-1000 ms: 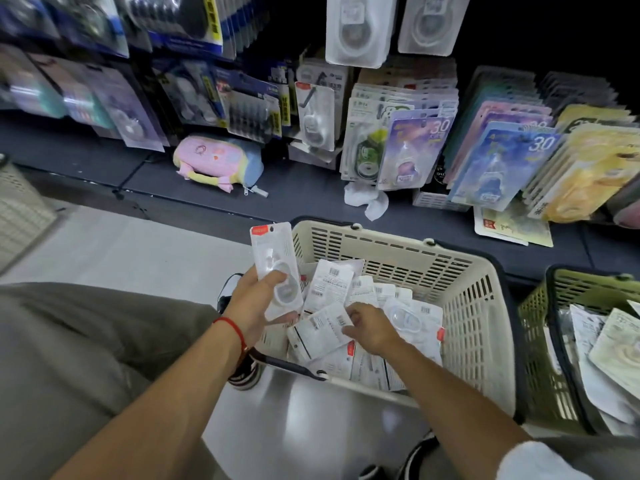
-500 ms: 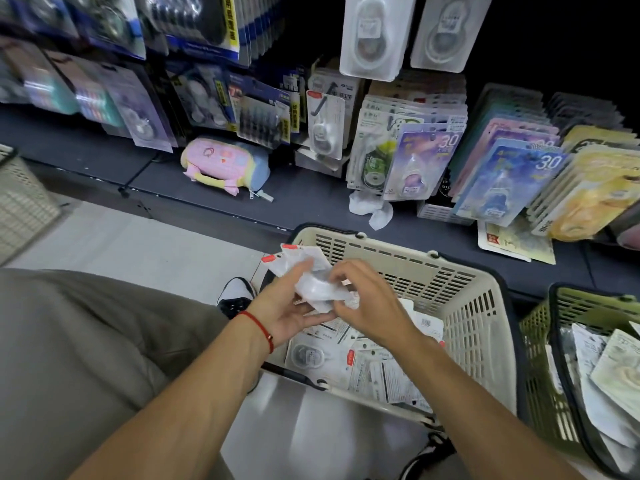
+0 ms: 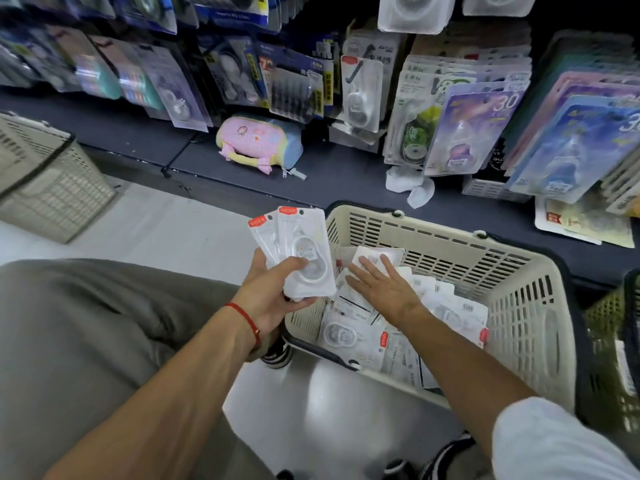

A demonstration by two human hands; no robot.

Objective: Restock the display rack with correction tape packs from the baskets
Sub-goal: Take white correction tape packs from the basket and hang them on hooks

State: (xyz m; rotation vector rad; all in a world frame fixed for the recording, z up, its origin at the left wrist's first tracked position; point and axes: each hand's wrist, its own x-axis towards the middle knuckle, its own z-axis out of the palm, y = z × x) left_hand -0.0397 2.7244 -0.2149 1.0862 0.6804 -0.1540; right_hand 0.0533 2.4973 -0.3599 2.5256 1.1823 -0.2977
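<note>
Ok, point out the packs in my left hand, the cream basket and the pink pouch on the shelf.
packs (image 3: 304, 258), head view, front pack's clear blister
cream basket (image 3: 436, 261), head view, slotted far wall
pink pouch (image 3: 252, 138), head view, pink front face

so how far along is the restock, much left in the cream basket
Early to midway, I'd judge. Done: the display rack already shows hanging packs, though which were just added is unclear. In hand: the left hand grips a few correction tape packs; the right hand lies flat on the pile. Left: the cream basket holds many packs, and the green basket more.
</note>
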